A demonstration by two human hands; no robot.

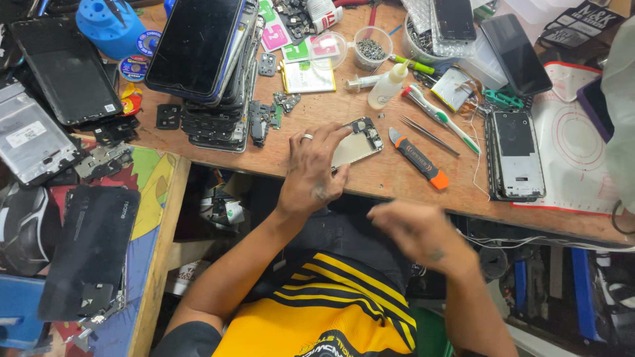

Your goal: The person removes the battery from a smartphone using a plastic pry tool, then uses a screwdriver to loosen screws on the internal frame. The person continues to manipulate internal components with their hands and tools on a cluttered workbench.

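While the left hand rests on the wooden desk, its fingers curl over one end of a small opened phone and pin it flat near the desk's front edge. The phone's back cover is already off, so the pale shiny metal plate and a dark bit with tiny parts at its top end show; it looks like the work is somewhere in the middle, with the inside open and no tool in hand. The right hand hangs in the air below the desk edge, blurry, with fingers loosely bent and nothing in them as far as I can see. Just beside the phone lie a flat prying tool with an orange and black handle and thin metal tweezers. A green and white screwdriver and a small soft squeeze bottle sit a bit farther back. A tall stack of smooth black glass phones leans to the left.
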